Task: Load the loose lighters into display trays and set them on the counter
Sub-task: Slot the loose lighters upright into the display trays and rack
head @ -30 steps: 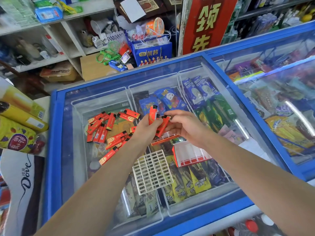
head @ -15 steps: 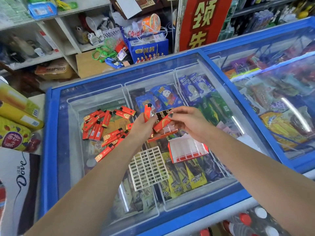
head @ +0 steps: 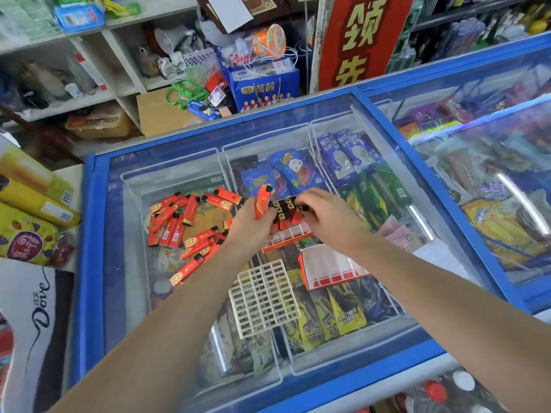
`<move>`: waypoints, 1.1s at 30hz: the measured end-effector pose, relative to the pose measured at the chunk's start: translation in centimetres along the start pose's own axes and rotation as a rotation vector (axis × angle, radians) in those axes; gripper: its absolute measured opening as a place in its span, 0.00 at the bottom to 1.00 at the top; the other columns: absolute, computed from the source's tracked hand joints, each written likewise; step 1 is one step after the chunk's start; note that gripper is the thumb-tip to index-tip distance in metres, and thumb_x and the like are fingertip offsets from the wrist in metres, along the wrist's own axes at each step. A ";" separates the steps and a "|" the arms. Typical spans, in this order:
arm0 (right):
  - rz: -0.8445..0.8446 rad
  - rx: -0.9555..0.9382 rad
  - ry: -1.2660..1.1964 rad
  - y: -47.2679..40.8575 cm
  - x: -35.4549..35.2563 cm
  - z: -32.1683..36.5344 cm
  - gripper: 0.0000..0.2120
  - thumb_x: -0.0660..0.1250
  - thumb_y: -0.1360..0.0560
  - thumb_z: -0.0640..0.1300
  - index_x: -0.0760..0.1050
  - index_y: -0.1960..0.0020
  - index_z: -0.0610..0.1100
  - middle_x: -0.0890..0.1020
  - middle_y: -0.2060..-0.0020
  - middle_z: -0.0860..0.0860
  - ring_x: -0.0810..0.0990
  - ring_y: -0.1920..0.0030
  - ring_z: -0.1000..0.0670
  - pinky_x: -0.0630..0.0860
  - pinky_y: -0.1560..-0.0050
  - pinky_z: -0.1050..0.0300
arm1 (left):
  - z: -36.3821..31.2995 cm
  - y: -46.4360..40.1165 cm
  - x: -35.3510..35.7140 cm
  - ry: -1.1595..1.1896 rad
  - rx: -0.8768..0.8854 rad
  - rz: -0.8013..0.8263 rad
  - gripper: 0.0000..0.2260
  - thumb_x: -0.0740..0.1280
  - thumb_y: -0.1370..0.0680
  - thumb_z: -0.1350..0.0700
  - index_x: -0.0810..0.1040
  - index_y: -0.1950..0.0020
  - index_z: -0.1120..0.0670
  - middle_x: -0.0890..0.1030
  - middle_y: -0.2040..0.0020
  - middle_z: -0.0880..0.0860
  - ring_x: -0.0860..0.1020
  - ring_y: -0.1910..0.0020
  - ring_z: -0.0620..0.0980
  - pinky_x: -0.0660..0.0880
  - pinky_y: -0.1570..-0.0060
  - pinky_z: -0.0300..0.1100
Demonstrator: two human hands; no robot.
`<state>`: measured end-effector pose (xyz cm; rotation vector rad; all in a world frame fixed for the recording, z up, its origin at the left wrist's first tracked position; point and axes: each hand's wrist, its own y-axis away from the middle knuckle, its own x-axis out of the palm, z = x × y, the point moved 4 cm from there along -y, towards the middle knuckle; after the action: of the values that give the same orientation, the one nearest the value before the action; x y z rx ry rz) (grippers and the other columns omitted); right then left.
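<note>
A blue-framed chest freezer (head: 89,263) with a sliding glass lid fills most of the view and serves as the counter; wrapped ice creams show through the glass. A second freezer (head: 477,180) of the same kind stands to its right. Behind them, cluttered white shelves (head: 89,70) hold shop goods, and a red banner (head: 360,40) with yellow characters hangs upright.

On the glass, left of centre, lies a scattered pile of loose red lighters (head: 185,225), some overlapping. Nearer the viewer rests a white plastic grid insert (head: 264,299), lying flat. Just right of it sits an empty red and white display tray (head: 331,271), tilted.

Two bare forearms reach in from the bottom edge. The left hand (head: 253,228) grasps one red lighter (head: 262,201) upright between thumb and fingers, and appears also to steady another display tray (head: 287,238) beneath both hands. A small cluster of lighters (head: 284,214) stands in that tray, black tops up. The right hand (head: 325,219) has its fingers curled over the tops of that cluster, pinching it. The two hands are nearly touching above the middle of the freezer lid.
</note>
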<state>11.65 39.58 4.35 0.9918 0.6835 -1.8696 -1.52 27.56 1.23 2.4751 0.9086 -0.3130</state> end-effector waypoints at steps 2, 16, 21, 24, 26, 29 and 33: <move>0.047 -0.015 0.088 -0.1 0.4 0.0 0.11 0.63 0.21 0.35 0.75 0.39 0.41 0.79 0.44 0.47 0.80 0.50 0.42 0.76 0.51 0.43 | -0.1 0.0 0.1 -0.005 0.006 0.011 0.03 0.64 0.18 0.52 0.73 0.49 0.50 0.82 0.64 0.53 0.79 0.70 0.45 0.79 0.67 0.42; 0.089 -0.027 0.287 0.0 2.6 -0.5 0.15 0.61 0.21 0.33 0.77 0.37 0.44 0.74 0.44 0.50 0.80 0.57 0.45 0.79 0.59 0.46 | -0.4 0.4 0.3 -0.088 0.014 0.032 0.06 0.63 0.18 0.48 0.73 0.49 0.49 0.78 0.65 0.52 0.76 0.70 0.47 0.72 0.73 0.37; -0.275 0.163 -0.182 -0.3 -0.3 -0.8 0.12 0.64 0.24 0.32 0.77 0.43 0.42 0.80 0.52 0.48 0.79 0.57 0.51 0.77 0.57 0.57 | -1.4 0.7 1.1 -0.130 0.050 0.067 0.06 0.62 0.17 0.49 0.72 0.48 0.50 0.75 0.61 0.51 0.75 0.66 0.49 0.74 0.63 0.47; -0.143 0.458 -0.743 -0.9 -0.6 -0.7 0.10 0.67 0.23 0.42 0.79 0.43 0.50 0.82 0.53 0.50 0.83 0.57 0.51 0.76 0.54 0.57 | -2.2 1.0 1.9 -0.230 0.095 0.097 0.12 0.63 0.17 0.49 0.71 0.36 0.53 0.74 0.60 0.48 0.74 0.67 0.46 0.68 0.67 0.43; -0.024 0.469 -0.839 -0.9 -0.6 -0.4 0.12 0.68 0.22 0.47 0.79 0.39 0.52 0.83 0.54 0.49 0.83 0.61 0.54 0.75 0.58 0.60 | -2.8 1.3 2.5 -0.300 0.155 0.111 0.12 0.63 0.16 0.51 0.71 0.36 0.55 0.75 0.60 0.48 0.74 0.65 0.47 0.67 0.67 0.43; -0.040 0.440 -0.894 -0.6 -0.8 -0.2 0.11 0.68 0.22 0.40 0.80 0.40 0.49 0.81 0.60 0.48 0.79 0.68 0.56 0.74 0.67 0.64 | -3.4 1.7 3.2 -0.342 0.213 0.143 0.09 0.64 0.17 0.51 0.71 0.41 0.55 0.77 0.59 0.50 0.76 0.63 0.49 0.66 0.66 0.42; -0.122 0.460 -0.919 -0.3 -1.2 -0.6 0.08 0.67 0.23 0.32 0.80 0.47 0.40 0.79 0.65 0.42 0.79 0.70 0.49 0.74 0.70 0.60 | -3.5 1.8 3.6 -0.334 0.204 0.138 0.10 0.66 0.18 0.49 0.71 0.42 0.52 0.76 0.58 0.44 0.74 0.61 0.40 0.65 0.66 0.38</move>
<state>11.97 40.75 5.05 0.2500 -0.2495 -2.3488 2.56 30.12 3.55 2.5441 0.5886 -0.7778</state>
